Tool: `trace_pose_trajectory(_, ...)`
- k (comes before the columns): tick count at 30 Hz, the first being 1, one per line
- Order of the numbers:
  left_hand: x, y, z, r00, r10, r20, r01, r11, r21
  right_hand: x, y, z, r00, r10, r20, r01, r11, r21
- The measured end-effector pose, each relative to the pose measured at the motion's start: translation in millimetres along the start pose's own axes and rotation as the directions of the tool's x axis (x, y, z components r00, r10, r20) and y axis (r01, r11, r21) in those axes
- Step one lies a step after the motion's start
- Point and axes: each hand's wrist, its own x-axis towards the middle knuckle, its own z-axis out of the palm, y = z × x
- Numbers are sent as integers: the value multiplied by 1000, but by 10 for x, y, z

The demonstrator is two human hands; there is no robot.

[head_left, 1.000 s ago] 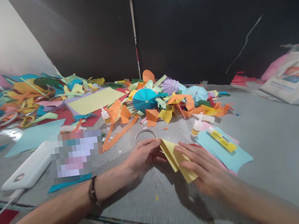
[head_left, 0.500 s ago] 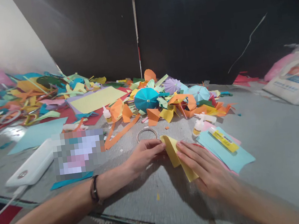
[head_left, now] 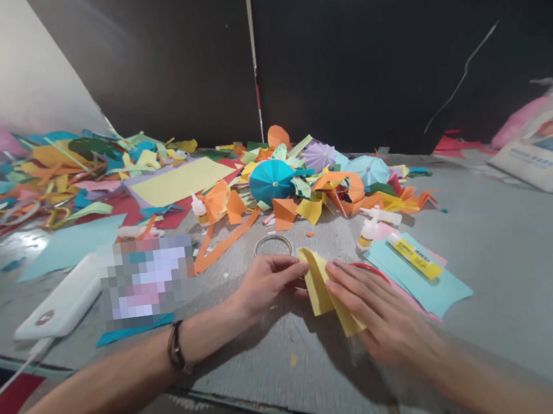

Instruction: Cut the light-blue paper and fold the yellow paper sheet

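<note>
A piece of yellow paper [head_left: 319,289], folded into pleats, is held up between my two hands just above the table. My left hand [head_left: 270,281] pinches its far left edge between thumb and fingers. Over the right-hand flap lie the fingers of my right hand [head_left: 368,296], close together, with the thumb hidden behind the paper. A metal ring [head_left: 271,238] lies just beyond my left hand. Red scissor-like handles [head_left: 372,269] show partly behind my right hand. To the right, a yellow glue stick [head_left: 417,258] rests on light blue paper sheets [head_left: 448,293].
Small glue bottles [head_left: 367,231] stand near the middle and right. Paper scraps and paper fans, including a blue pleated disc [head_left: 272,182], heap along the back. At left lie a white power bank [head_left: 61,300] and red-handled scissors [head_left: 11,223]. A white bag [head_left: 545,140] sits far right.
The left pleat of the yellow paper has swung slightly and shows a broader face. Both hands keep nearly the same grip, and the view has shifted a little.
</note>
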Motion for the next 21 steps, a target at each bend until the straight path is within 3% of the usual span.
trace_pose_trajectory(8,3,-23,9,999,-36,5,37,998,-59,-7,-21,5,1000,10,7,-10,1000,28)
trace_pose_trajectory(10,-12,-5,19,999,-37,28,39,997,-63,-30,-25,21,998,62,3,-62,994,87)
trace_pose_trajectory(12,-31,20,24,999,-25,43,27,999,-39,-50,-25,37,979,204,-26,-195,961,194)
trace_pose_trajectory(14,-46,45,21,999,-2,34,2,1000,-1,-58,-13,43,898,436,-51,-393,851,349)
trace_pose_trajectory(17,-51,66,9,1000,21,-2,-21,998,62,-41,64,10,653,752,96,-646,486,588)
trace_pose_trajectory(19,-47,73,2,1000,25,-11,-24,994,102,-19,168,-36,524,812,257,-713,254,653)
trace_pose_trajectory(21,-43,74,-2,999,28,-16,-26,991,131,5,297,-93,495,797,346,-715,147,683)
